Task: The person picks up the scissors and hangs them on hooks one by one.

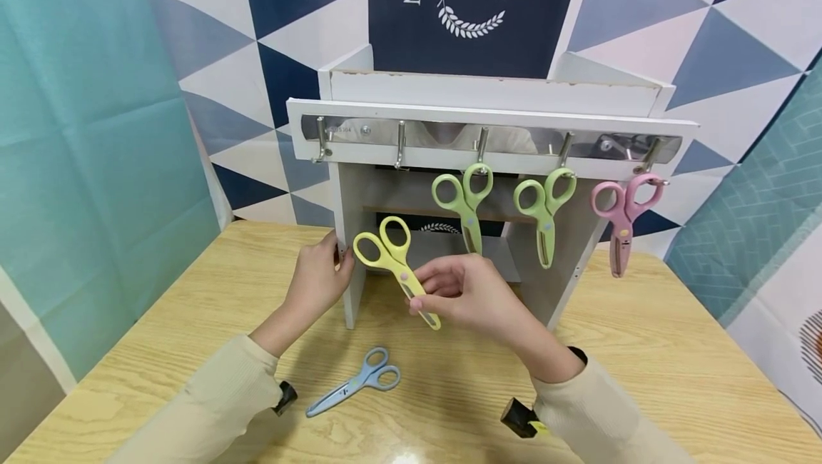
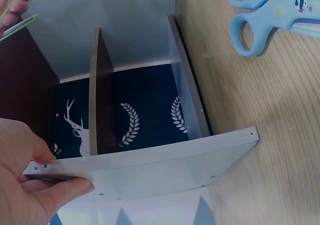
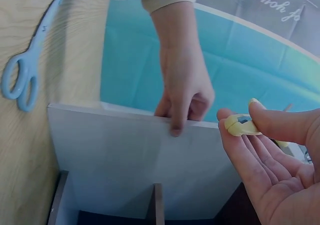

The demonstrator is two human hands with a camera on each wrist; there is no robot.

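Between thumb and fingers, my right hand (image 1: 472,293) pinches a pair of yellow scissors (image 1: 392,253) by the blade end, handles up, in front of the white shelf unit (image 1: 349,264). In the right wrist view the tip of the yellow scissors (image 3: 240,125) points at the camera. My left hand (image 1: 317,275) grips the front edge of the unit's left side panel (image 2: 150,162), thumb on one face and fingers on the other. Blue scissors (image 1: 356,382) lie on the table below the hands.
A hook rail (image 1: 449,135) spans the unit's top. Two green scissors (image 1: 472,214) and pink scissors (image 1: 621,235) hang from its three right hooks; the two left hooks (image 1: 400,144) are bare. A patterned cloth (image 1: 218,43) stands behind the wooden table (image 1: 212,293).
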